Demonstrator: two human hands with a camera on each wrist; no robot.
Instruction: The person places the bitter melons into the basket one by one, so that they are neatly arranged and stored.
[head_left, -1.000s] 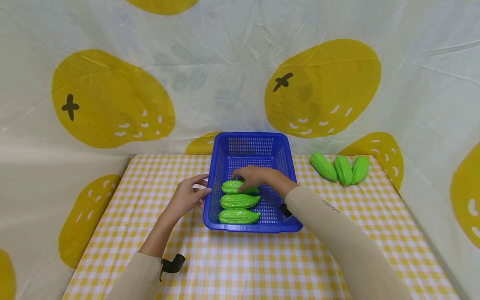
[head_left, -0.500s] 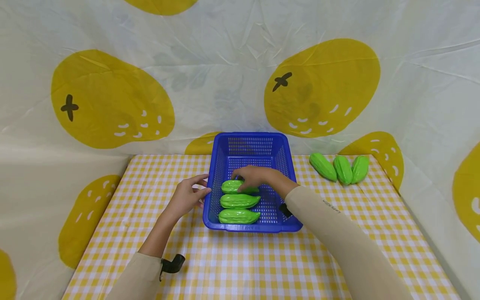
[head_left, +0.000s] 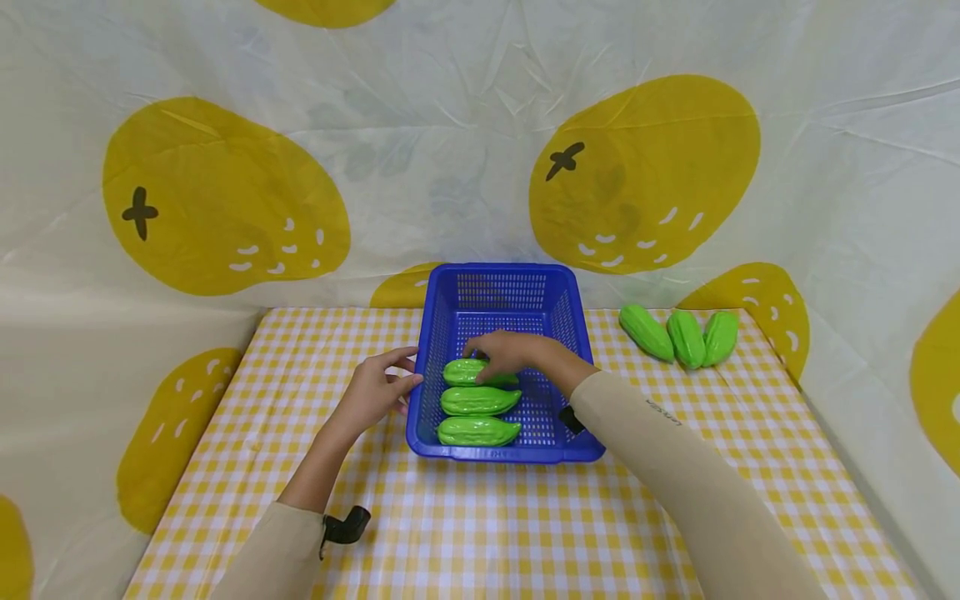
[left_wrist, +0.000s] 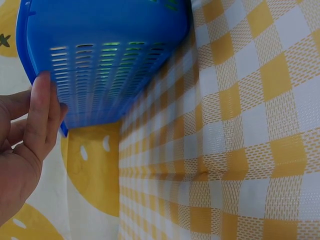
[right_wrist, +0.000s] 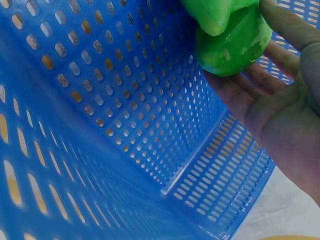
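A glossy, ridged green gourd (head_left: 460, 372) is held between the thumb and curled fingers of the right hand (head_left: 506, 353), inside a perforated blue plastic basket (head_left: 540, 455); two tapered gourds (head_left: 480, 402) are lined up nearer its front edge. Latticed floor is seen beyond them and along the right wall. The left rim is touched from outside by the left hand (head_left: 375, 390), its fingers and thumb spread. Three more gourds (head_left: 686, 340) are grouped on the checked tablecloth (head_left: 465, 533), toward its back-right corner.
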